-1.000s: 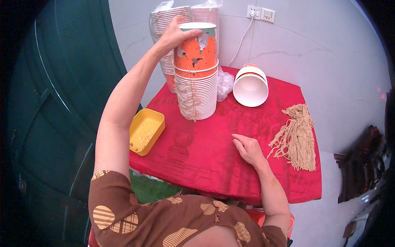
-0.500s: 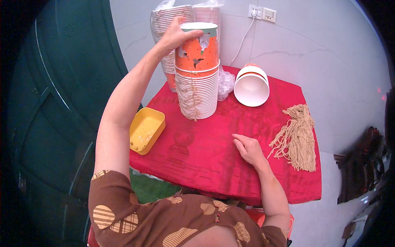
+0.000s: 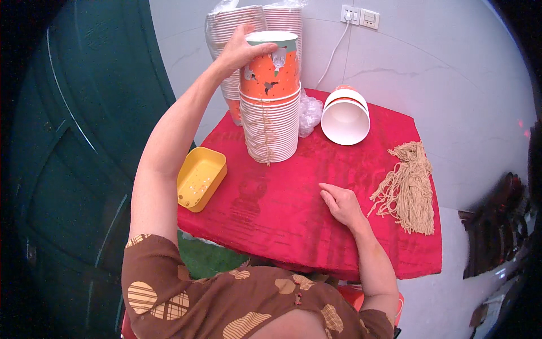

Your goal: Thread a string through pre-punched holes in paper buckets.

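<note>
A tall stack of paper buckets [image 3: 270, 127] stands upside down at the back left of the table, rims downward. The uppermost bucket [image 3: 271, 73] shows an orange wall with a green band and a white base on top. My left hand [image 3: 240, 52] grips this base, thumb in front and the other fingers behind it. Brown twine [image 3: 265, 127] runs down the front of the stack. My right hand [image 3: 340, 204] rests on the red cloth with its fingers curled closed; whatever may be inside them is hidden.
More bagged stacks of buckets [image 3: 284, 18] stand behind. Two nested buckets [image 3: 345, 121] lie on their side at the back right. A yellow tray [image 3: 217, 179] sits at the left edge, and a bundle of twine [image 3: 415, 192] on the right of the red tablecloth [image 3: 305, 237].
An orange strip that showed beneath the uppermost bucket's rim has closed up, so that bucket sits tighter on the stack. My right hand has stayed in place.
</note>
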A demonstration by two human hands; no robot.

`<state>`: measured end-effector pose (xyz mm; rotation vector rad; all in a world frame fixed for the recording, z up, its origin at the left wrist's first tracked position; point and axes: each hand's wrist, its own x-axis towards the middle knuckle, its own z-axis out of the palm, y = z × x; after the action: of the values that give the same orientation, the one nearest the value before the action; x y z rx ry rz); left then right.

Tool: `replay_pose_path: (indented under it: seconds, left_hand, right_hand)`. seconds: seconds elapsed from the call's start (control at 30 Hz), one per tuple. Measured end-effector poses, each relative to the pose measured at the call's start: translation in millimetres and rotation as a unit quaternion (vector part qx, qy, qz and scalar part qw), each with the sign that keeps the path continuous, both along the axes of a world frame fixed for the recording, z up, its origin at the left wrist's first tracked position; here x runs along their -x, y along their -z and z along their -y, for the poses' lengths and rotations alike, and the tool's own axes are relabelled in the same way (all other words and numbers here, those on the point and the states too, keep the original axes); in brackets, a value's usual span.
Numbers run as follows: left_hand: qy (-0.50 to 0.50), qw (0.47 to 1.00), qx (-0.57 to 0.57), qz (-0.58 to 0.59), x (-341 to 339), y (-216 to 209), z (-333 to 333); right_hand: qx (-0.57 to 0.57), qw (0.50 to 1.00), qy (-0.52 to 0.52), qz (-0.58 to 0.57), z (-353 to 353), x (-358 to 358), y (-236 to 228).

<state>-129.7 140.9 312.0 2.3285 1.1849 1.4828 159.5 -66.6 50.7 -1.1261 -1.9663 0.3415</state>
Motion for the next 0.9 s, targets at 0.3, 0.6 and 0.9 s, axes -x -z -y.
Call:
replay_pose_path:
  seconds: [0.3,0.6,0.9]
  left_hand:
    - [0.017,1.000,0.019,0.015,-2,2,6]
    - [-0.001,1.000,0.027,0.009,-1,6,4]
    - [0.009,0.996,-0.085,0.014,-8,18,13]
  right_hand:
    - [-0.004,1.000,-0.003,0.003,-1,-1,2]
    - [0.015,1.000,-0.005,0.006,0,0,3]
    - [0.013,1.000,-0.008,0.015,-3,-3,9]
